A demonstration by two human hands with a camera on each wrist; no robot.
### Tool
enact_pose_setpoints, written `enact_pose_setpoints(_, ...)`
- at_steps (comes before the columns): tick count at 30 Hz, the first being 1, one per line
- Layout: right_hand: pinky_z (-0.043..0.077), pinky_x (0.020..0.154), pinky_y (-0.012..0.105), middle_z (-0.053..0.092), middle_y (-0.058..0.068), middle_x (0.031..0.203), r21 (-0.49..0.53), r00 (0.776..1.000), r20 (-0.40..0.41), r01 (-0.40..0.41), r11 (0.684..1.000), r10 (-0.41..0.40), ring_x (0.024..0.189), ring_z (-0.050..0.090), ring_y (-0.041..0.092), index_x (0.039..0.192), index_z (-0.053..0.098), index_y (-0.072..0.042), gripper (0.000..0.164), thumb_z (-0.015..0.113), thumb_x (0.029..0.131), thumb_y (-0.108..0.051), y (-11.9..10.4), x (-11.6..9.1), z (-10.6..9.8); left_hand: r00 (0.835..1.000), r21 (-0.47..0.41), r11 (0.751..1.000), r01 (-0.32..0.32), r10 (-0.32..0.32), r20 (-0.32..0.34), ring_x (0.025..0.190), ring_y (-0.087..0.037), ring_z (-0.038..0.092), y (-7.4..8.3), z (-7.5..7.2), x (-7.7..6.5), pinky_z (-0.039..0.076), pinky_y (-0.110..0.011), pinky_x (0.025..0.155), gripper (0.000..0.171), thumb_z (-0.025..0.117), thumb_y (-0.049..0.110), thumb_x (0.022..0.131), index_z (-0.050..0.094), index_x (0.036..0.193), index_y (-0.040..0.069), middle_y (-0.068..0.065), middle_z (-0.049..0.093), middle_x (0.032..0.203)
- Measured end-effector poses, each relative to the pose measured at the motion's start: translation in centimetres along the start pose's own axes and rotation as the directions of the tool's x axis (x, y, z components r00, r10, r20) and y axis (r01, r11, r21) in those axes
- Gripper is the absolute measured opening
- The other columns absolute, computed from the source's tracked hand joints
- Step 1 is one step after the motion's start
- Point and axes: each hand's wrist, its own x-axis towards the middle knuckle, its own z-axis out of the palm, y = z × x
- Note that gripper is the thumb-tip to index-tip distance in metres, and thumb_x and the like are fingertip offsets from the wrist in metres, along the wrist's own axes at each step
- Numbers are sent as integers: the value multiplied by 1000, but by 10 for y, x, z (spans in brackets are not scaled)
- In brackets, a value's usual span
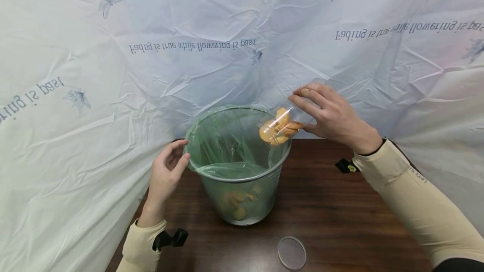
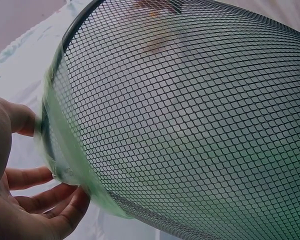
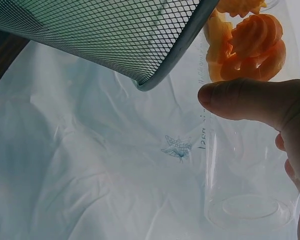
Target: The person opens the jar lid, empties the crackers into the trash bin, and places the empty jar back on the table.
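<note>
A wire mesh wastebasket (image 1: pixel 245 179) stands lined with a green plastic bag (image 1: pixel 211 146) folded over its rim. At its left side my left hand (image 1: pixel 166 171) holds the bag-covered rim with bent fingers and thumb; the left wrist view shows the fingertips at the bag's edge. My right hand (image 1: pixel 332 114) grips a clear plastic jar (image 3: pixel 250 170), tipped with its mouth down over the basket's right rim. Piped golden cookies (image 1: pixel 280 129) are bunched toward the jar's mouth, its base part bare. More cookies (image 1: pixel 238 205) show blurred through the mesh at the basket's bottom.
A round clear lid (image 1: pixel 292 253) lies on the dark wooden table (image 1: pixel 340 213) in front of the basket. Wrinkled white printed sheeting (image 1: pixel 196 74) hangs behind and along both sides.
</note>
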Motion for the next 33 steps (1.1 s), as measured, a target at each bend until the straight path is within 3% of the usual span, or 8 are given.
enact_pose_setpoints(33,37,106,46,56,20,127,-32,998,68,-14,999,16,120,49,39,136,53,0,101,97,46,-13,1,8,0,1000,-11,1000,2,-2,-3,112,-12,57,0,0,0,46,-15,93,35,62,4,94,58,129,-1,-15,58,128)
